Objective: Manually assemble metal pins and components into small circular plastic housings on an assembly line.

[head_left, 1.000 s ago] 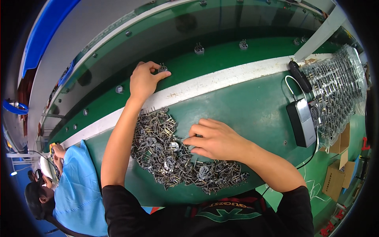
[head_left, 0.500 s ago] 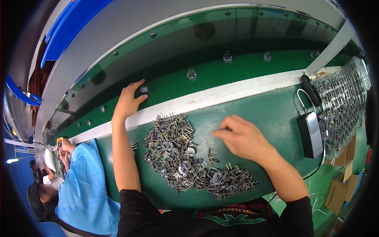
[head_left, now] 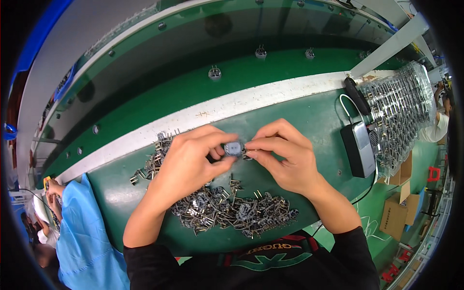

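Here, your left hand (head_left: 192, 153) grips a grey cap (head_left: 233, 148), your right hand (head_left: 286, 157) pinches a dark part (head_left: 245, 153) (half hidden) beside it above the bench (head_left: 299, 113); this looks like fitting, calling for alignment.

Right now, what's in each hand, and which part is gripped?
The left hand holds a small grey housing by its outer edge. The right hand pinches a small dark part; exactly where, I can't tell.

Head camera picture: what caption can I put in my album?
Left hand holds a small grey part, right hand pinches a dark one, near a heap of pronged parts.
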`<move>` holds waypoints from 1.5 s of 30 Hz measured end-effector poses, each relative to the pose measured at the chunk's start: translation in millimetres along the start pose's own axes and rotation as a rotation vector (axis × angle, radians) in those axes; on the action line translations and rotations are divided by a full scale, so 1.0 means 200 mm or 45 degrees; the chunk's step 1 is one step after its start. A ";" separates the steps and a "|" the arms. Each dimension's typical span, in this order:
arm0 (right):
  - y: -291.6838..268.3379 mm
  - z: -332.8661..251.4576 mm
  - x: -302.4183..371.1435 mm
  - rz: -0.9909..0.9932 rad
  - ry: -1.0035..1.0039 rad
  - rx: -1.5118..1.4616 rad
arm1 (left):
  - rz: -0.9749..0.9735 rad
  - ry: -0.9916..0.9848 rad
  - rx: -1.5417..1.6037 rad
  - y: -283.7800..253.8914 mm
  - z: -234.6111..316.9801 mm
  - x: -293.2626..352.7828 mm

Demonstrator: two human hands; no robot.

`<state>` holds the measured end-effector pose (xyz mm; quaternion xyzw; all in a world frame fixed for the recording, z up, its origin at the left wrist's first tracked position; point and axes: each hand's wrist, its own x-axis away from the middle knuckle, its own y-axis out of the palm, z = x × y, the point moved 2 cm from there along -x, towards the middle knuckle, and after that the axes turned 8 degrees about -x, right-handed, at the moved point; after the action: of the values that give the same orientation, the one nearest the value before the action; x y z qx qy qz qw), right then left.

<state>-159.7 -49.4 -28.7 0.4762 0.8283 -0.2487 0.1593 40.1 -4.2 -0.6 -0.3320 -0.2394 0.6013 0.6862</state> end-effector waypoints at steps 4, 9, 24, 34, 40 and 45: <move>0.02 0.01 0.03 -0.028 0.008 0.142 | -0.015 -0.007 0.122 0.08 0.02 0.01; 0.04 0.01 0.03 -0.003 0.000 0.168 | -0.085 -0.052 0.155 0.09 0.01 0.01; 0.11 -0.01 0.03 0.128 0.079 0.143 | 0.141 -0.236 0.074 -0.03 -0.13 -0.03; 0.16 0.06 0.08 -0.800 -0.103 0.197 | 0.390 -0.626 -0.407 -0.37 -0.76 -0.05; 0.11 0.10 0.08 -0.692 -0.070 0.224 | 0.517 -0.585 -0.377 -0.52 -0.88 0.00; 0.05 0.11 0.04 -0.592 -0.052 0.358 | 0.750 -0.712 -0.572 -0.79 -1.15 0.24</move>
<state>-154.4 -52.2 -53.2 0.2857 0.8693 -0.4006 0.0471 320.2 -4.3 -38.5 -0.3513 -0.4352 0.7704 0.3061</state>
